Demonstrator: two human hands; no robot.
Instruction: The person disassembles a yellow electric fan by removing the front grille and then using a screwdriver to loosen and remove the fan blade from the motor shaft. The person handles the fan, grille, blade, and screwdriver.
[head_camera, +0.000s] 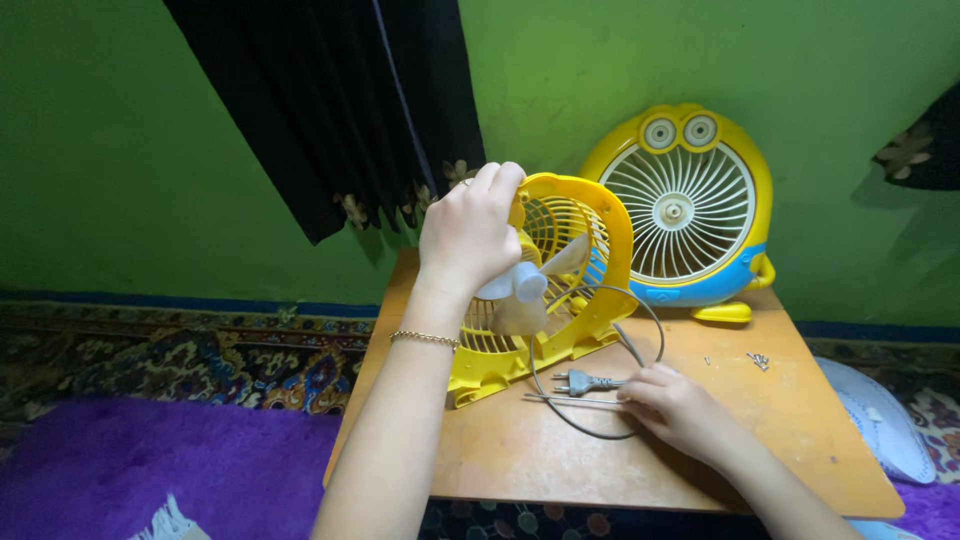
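Nearest the camera, two bare forearms reach out over a low wooden worktop (500, 450). On the right, the right hand (678, 408) rests on the wood with its fingers (640, 385) drawn together, pinching the end of a thin rod (570, 400) that lies flat and points left. Just left of those fingertips lies a grey plug (580, 382), and its cord (600, 300) curls in a loop up against the fan shell. The left hand (468, 235), a bead bracelet (425, 339) on its wrist, grips the top edge of the yellow shell (590, 290), fingers curled tight over the rim. This shell is the back half of a small fan; it stands upright near the middle of the worktop, tilted a little, with a pale blade (530, 285) showing in front of its grille.

At the far right of the worktop, leaning on the green wall (150, 150), stands the fan's yellow and blue front (690, 205) with a white grille and two round eyes. A few small screws (758, 360) lie on the wood near it. A dark curtain (340, 100) hangs at the far left, a purple rug (150, 460) covers the floor at near left, and a white grille (885, 430) lies on the floor at right.
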